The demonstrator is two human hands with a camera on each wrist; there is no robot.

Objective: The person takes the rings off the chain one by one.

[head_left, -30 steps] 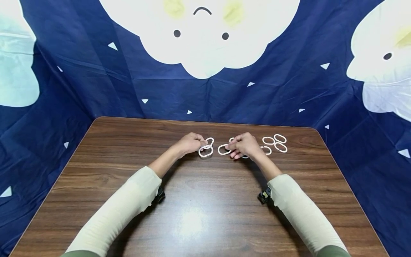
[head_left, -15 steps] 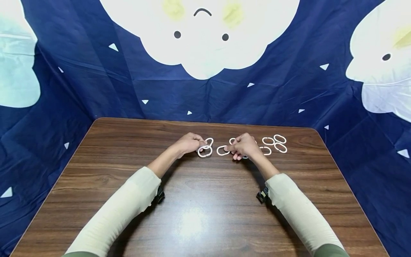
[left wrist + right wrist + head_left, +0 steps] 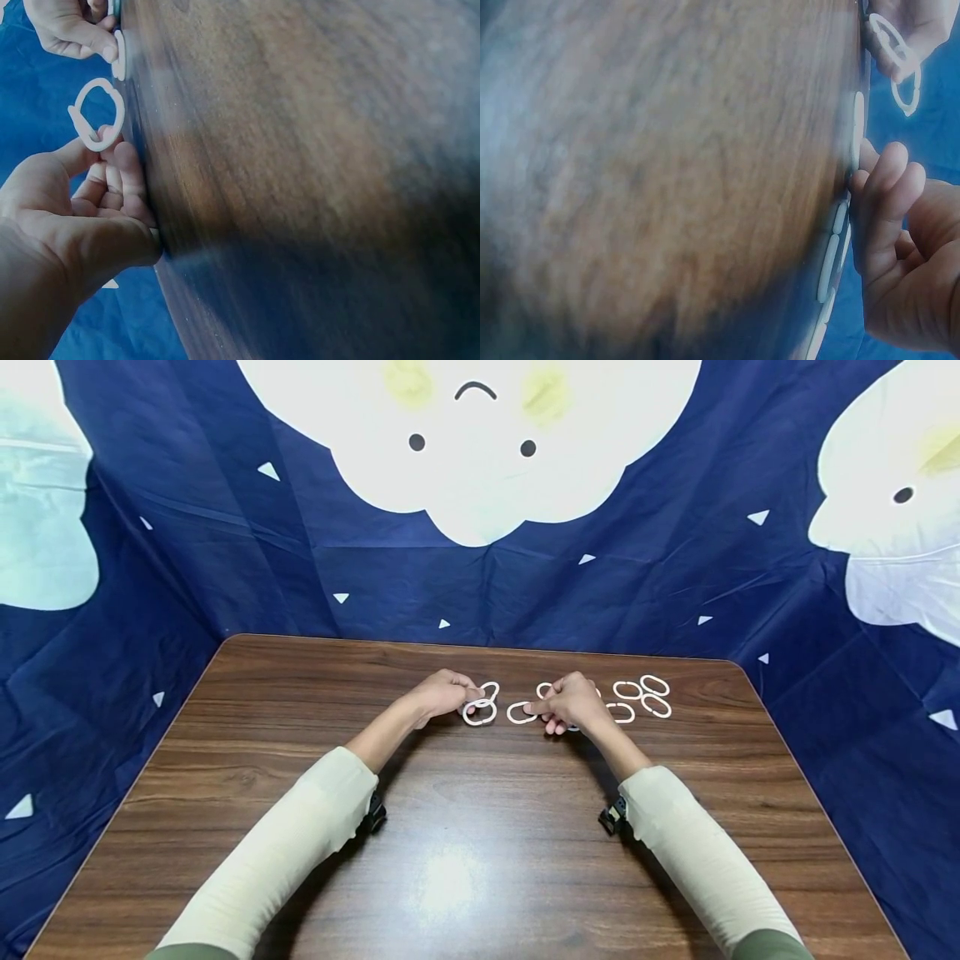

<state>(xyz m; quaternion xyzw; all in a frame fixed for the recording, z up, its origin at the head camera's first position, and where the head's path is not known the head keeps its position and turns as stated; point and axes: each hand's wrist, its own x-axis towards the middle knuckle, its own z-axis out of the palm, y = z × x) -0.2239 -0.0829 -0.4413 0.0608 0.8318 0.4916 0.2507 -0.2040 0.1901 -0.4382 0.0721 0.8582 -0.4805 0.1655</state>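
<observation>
In the head view my left hand (image 3: 441, 695) pinches two white oval split rings near the table's far edge. The front ring (image 3: 480, 724) loops through the back ring (image 3: 492, 684). The left wrist view shows one ring (image 3: 119, 112) raised at the fingertips. A short way to the right, my right hand (image 3: 573, 703) pinches the right end of a single white oval ring (image 3: 508, 712) between thumb and finger. That ring lies flat on the wooden table, apart from the linked pair. More rings lie under and behind my right hand, mostly hidden by it.
Several loose white rings (image 3: 655, 676) lie close together on the wooden table (image 3: 480, 793), right of my right hand. A blue cloth (image 3: 390, 577) with white clouds hangs behind the table and at both sides. Small black devices sit at both wrists.
Almost nothing differs. My right hand and its ring have shifted very slightly, about as much as the whole view; both hands keep their hold.
</observation>
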